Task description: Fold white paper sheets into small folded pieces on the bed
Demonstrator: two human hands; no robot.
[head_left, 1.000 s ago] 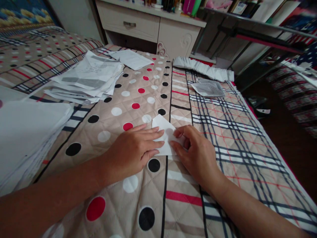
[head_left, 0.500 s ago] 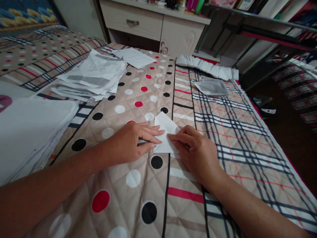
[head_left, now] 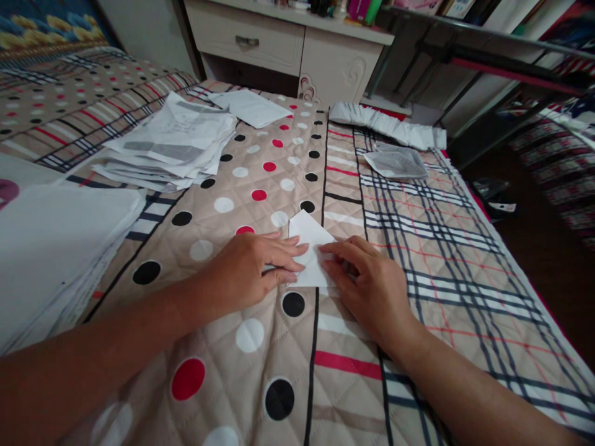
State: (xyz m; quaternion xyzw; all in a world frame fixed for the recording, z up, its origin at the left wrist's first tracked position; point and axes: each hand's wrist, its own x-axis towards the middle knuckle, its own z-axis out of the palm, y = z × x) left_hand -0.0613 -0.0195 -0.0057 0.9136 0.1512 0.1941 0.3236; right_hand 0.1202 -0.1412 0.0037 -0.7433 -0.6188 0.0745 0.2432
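Observation:
A small folded sheet of white paper (head_left: 310, 238) lies on the quilted bed cover, its upper end coming to a point. My left hand (head_left: 260, 263) rests palm down at its left side, fingers stretched flat over the paper. My right hand (head_left: 367, 275) touches the paper from the right with bent fingers. Its index fingertip and thumb tip press on the paper's face a little apart; the other fingers are curled and partly hidden. The paper's right edge is under this hand.
A stack of printed paper (head_left: 171, 139) lies at left, a folded sheet (head_left: 253, 108) behind it. Nearer left is a larger white paper pile (head_left: 69, 248). At far right are a row of folded white papers (head_left: 388, 126) and a flat grey-white packet (head_left: 395, 162). A cabinet (head_left: 279, 49) stands behind.
My right thumb and index finger, together on the paper before, have come slightly apart, the index fingertip higher up. My left hand and the paper have hardly moved.

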